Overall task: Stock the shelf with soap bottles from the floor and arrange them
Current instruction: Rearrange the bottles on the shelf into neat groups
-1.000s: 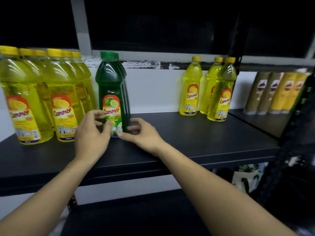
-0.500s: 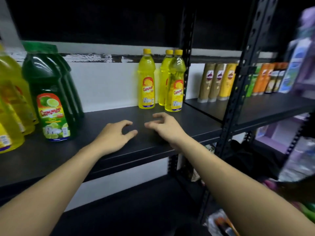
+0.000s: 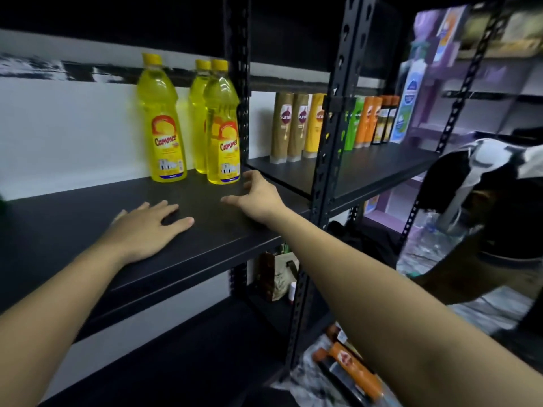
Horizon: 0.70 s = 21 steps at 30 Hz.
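Apparently the arranging step, on the shelf (image 3: 73, 227). At its right end, upright: three yellow bottles (image 3: 164, 127). Flat on the bare board: left hand (image 3: 144, 230), fingers (image 3: 176, 221) spread, empty. Just beside the nearest bottle: right hand (image 3: 258, 198), fingers spread, empty. Next, probably: grip that bottle and straighten it into line.

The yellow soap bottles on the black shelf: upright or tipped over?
Upright. All three yellow plastic soap bottles stand on their bases on the black shelf, caps up.
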Each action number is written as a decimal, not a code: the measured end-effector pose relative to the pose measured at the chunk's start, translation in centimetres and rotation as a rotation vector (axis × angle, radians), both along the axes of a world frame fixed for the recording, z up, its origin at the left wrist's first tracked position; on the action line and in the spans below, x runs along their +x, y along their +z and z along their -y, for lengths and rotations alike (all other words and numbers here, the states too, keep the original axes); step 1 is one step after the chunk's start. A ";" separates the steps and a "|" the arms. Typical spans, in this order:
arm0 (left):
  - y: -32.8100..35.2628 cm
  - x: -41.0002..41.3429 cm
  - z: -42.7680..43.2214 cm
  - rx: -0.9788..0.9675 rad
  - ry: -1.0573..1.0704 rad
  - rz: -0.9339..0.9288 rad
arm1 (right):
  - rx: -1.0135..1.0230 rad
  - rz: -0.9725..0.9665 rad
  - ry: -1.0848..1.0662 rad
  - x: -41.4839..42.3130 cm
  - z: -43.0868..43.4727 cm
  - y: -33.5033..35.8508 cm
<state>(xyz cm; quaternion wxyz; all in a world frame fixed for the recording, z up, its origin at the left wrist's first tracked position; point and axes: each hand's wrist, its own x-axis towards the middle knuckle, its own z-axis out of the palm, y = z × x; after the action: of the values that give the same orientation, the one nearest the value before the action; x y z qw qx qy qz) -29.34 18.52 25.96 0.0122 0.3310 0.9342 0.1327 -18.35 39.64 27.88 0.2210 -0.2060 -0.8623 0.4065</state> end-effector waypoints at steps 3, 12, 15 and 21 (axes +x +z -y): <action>-0.1 0.2 0.1 0.004 0.003 -0.012 | -0.053 -0.041 -0.023 -2.3 -0.4 0.2; -0.2 0.3 -0.1 0.032 0.000 -0.020 | -0.080 -0.191 -0.130 -10.1 -1.8 -0.7; -0.2 0.3 -0.2 0.032 -0.001 -0.024 | -0.028 -0.192 -0.162 -11.9 -2.1 -0.8; -0.4 0.2 -0.2 0.032 -0.006 -0.032 | -0.032 -0.219 -0.206 -13.7 -3.0 -1.0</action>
<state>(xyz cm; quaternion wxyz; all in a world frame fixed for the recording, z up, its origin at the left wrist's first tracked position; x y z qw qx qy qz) -29.19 18.70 25.56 -0.0076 0.3362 0.9310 0.1423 -32.03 42.66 26.89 0.3511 -0.2512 -0.8007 0.4154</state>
